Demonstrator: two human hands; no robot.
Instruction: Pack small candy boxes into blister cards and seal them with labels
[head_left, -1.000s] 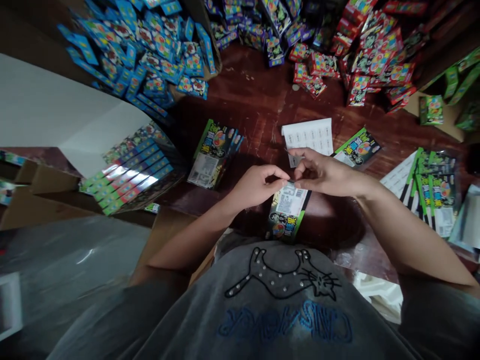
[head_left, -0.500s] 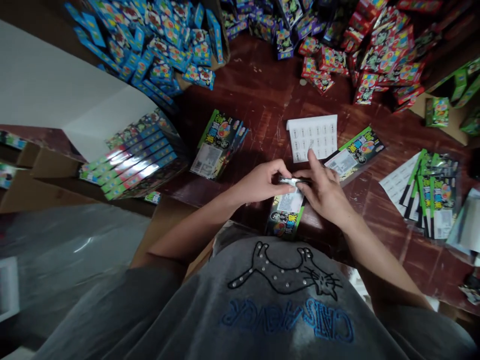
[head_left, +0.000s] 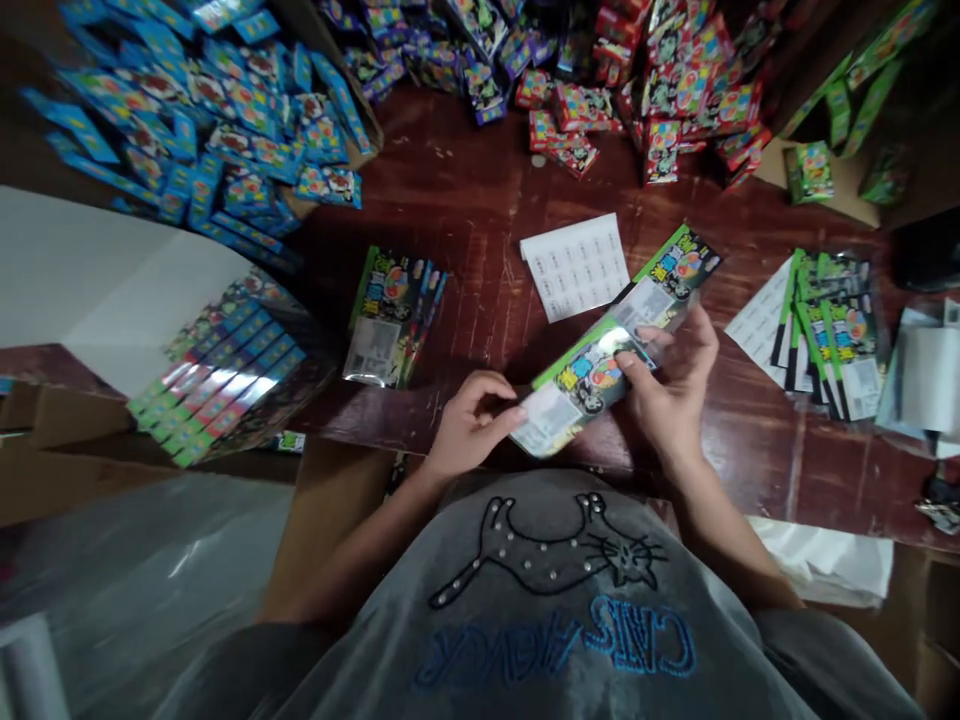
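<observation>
Your right hand (head_left: pixel 671 385) is pinching the packet (head_left: pixel 577 390) by its right end, probably steadying it face-up above the table (head_left: pixel 465 200); your left hand (head_left: pixel 476 425) is meeting its other end, its grip impossible to tell.

Flat, shiny packet (head_left: pixel 564 398), black w/ green strip on upper-L edge; bright lettering & pics toward upper-R end, pale label at lower-L end. Face up, slanting lower L to upper R, nr front edge of worktop (head_left: pixel 465 180). R hand (head_left: pixel 671 385) pinches R end, thumb on top; L hand (head_left: pixel 471 425) at L corner.
</observation>
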